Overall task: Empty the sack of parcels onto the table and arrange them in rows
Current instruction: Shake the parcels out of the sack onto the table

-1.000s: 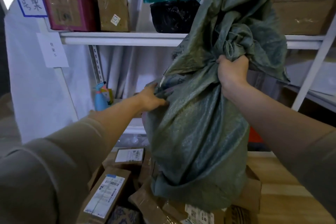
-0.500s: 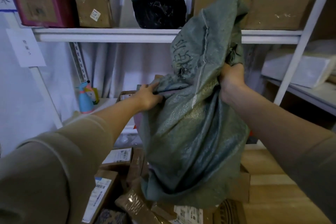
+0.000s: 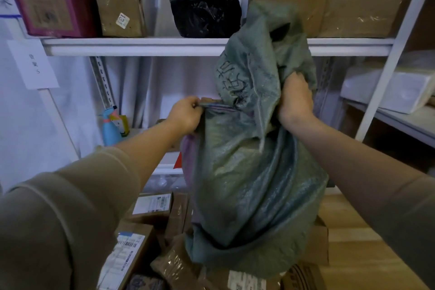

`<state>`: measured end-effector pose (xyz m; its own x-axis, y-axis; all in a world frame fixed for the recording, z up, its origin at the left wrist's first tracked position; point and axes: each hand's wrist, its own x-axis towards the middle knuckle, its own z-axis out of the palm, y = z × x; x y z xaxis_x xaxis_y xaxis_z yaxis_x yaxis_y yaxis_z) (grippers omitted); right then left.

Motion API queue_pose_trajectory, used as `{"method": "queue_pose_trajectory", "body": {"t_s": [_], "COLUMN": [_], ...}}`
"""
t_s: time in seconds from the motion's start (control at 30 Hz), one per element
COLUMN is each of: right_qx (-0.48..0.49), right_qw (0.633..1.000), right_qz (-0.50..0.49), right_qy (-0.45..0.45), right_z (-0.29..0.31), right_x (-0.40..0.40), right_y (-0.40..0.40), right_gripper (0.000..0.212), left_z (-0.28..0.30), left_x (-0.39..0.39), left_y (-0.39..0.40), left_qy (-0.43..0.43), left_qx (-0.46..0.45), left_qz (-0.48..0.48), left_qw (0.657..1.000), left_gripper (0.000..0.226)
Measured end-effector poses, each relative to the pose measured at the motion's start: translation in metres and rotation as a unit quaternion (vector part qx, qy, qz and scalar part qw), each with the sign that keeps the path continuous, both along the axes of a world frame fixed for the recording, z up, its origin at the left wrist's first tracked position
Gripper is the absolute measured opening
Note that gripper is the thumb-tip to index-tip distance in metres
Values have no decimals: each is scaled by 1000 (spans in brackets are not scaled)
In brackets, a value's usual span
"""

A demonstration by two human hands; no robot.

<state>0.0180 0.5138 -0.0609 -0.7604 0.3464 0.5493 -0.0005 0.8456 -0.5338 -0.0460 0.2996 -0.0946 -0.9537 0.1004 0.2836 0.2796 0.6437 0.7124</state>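
- Your left hand pinches a gathered fold of the green woven sack at its left side.
- Your right hand grips bunched fabric near its top.
- The sack hangs upside down, its mouth resting on a heap of cardboard parcels on the wooden table.
- White shelves stand behind.

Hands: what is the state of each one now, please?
Left hand: closed, fingers pinch the sack.
Right hand: closed, grips the sack.
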Motion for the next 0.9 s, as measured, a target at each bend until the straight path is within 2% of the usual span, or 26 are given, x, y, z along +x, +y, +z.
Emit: {"method": "queue_pose_trajectory", "body": {"t_s": [0.07, 0.1, 0.17, 0.23, 0.3, 0.37, 0.43, 0.47, 0.57, 0.6, 0.67, 0.8, 0.9], "right_qx": [111, 121, 78, 30, -59, -153, -146, -114, -71, -68, -64, -50, -64], "right_qw": [992, 990, 989, 979, 957, 921, 905, 913, 954, 962, 973, 987, 992], "right_qz": [-21, -11, 47, 122, 191, 242, 273, 265, 174, 161, 130, 63, 44], "right_qy": [-47, -71, -115, -163, -212, -264, -292, -289, -234, -209, -178, -140, -96], "right_z": [-1, -1, -3, -4, -1, 4, 4, 1, -15, -22, -28, -35, -45], "right_x": [5, 7, 6, 1, 1, 6, 7, 4, -10, -16, -17, -13, -17], "right_y": [-3, -5, -5, -2, -1, 1, 0, -2, -11, -11, -17, -26, -25], "right_gripper": [30, 29, 32, 53, 71, 77, 73, 79, 128, 130, 115, 56, 36], "left_z": [13, 18, 27, 30, 31, 30, 30, 31, 29, 27, 23, 16, 12], "left_x": [2, 3, 6, 4, 3, 3, 7, 8, 10, 9, 7, 5, 8], "left_y": [7, 12, 21, 25, 28, 31, 36, 39, 43, 43, 43, 39, 33], "left_qy": [-4, -5, -5, 0, -2, -8, -15, -16, -18, -23, -29, -42, -64], "left_qx": [94, 132, 179, 209, 225, 228, 232, 232, 232, 230, 228, 198, 194], "left_qz": [-25, -40, -58, -60, -59, -60, -67, -71, -77, -80, -84, -88, -123], "left_qw": [995, 990, 982, 976, 973, 972, 970, 970, 969, 970, 970, 975, 971], "left_gripper": [21, 25, 27, 20, 16, 19, 23, 22, 23, 21, 18, 15, 11]}}
